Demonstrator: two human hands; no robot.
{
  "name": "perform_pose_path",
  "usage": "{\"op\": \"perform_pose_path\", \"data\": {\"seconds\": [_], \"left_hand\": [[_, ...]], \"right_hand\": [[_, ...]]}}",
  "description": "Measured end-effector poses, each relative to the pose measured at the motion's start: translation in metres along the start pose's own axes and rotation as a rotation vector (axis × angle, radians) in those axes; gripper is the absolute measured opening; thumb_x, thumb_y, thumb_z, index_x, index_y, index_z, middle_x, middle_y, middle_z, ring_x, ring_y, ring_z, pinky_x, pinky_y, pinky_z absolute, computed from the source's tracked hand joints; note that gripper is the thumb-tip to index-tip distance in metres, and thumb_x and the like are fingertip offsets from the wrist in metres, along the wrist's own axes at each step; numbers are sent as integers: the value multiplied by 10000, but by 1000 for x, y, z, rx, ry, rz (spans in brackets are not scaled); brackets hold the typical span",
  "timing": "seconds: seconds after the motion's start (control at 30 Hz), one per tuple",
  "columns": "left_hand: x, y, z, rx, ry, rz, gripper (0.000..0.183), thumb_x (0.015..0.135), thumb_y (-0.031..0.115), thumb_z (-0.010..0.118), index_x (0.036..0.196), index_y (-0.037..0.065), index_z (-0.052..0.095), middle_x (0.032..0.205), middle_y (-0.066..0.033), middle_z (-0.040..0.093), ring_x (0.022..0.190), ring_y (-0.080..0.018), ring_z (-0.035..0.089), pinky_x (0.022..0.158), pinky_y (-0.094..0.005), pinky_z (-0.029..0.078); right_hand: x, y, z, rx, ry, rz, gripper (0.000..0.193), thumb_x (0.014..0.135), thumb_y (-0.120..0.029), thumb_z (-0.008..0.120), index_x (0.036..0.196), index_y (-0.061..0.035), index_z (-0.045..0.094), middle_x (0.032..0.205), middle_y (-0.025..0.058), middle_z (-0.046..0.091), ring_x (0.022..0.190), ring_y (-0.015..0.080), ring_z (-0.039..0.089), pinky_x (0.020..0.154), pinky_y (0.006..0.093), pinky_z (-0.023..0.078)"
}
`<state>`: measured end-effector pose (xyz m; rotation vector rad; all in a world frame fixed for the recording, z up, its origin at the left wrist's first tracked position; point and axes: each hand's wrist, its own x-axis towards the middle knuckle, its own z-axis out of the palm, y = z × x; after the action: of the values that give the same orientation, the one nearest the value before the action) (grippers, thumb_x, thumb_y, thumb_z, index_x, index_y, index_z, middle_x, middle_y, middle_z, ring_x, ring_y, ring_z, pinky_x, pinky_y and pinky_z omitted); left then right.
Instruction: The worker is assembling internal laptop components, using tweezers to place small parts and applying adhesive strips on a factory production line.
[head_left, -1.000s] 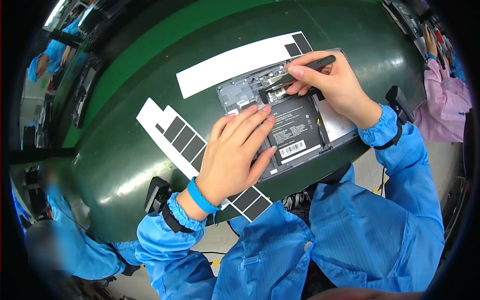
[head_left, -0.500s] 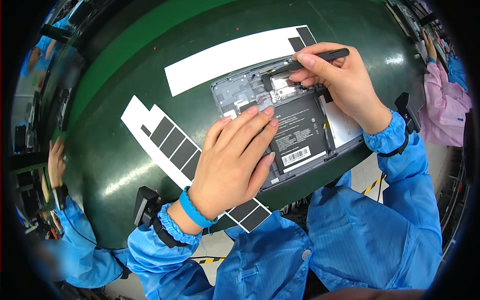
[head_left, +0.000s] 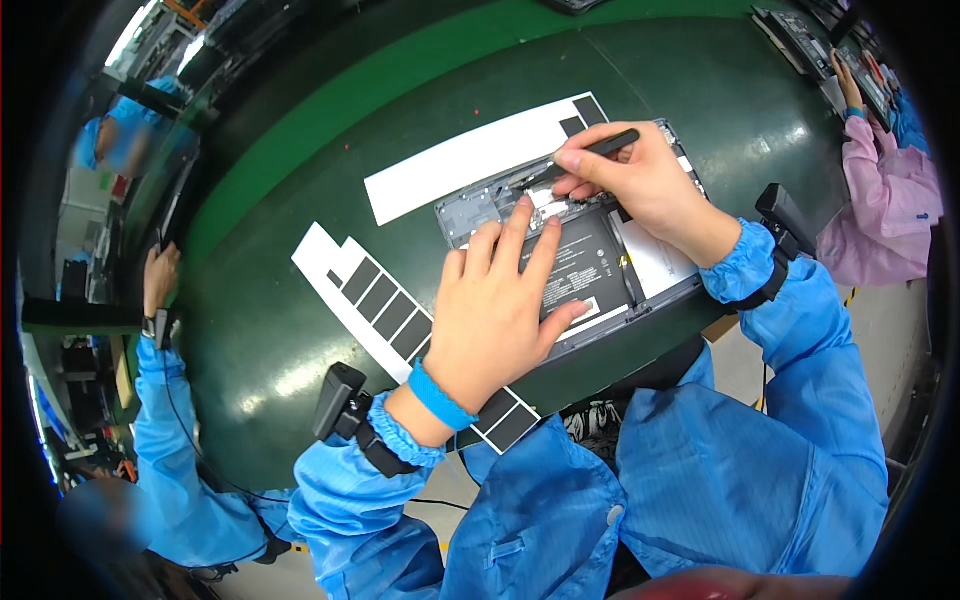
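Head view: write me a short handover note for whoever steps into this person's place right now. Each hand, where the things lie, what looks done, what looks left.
Left hand: flat, palm down on the black battery pack of the opened laptop base, steadying it.
Right hand: holds a slim black tool like a pen, its tip down at the upper inner edge of the base.
Things: the base lies on the green mat, between a white sheet and a white strip with black squares.
Done: cover off, insides exposed.
Left: the tool work at that edge appears unfinished; what the tip touches is too small to tell.
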<state>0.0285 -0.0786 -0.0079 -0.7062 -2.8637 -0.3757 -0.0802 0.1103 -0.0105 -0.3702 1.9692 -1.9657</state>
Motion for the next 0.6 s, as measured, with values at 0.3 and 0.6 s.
{"op": "perform_pose_path", "data": {"seconds": [0.3,0.6], "left_hand": [[6,8,10,13,132,-87,624,812,393,672,1263,-4,505,1356,-248,463,1159,-400,457,976,-468,403],[-79,-55,-38,-103,385,-420,342,811,157,713,1101,13,602,1067,-150,657,975,-321,626,847,-385,497]], "right_hand": [[-4,8,10,119,47,-167,234,914,-145,669,1060,38,670,949,101,682,829,158,674,696,259,548],[7,-42,97,-81,-201,-239,238,906,-178,670,992,43,685,849,92,690,775,154,685,669,255,551]]}}
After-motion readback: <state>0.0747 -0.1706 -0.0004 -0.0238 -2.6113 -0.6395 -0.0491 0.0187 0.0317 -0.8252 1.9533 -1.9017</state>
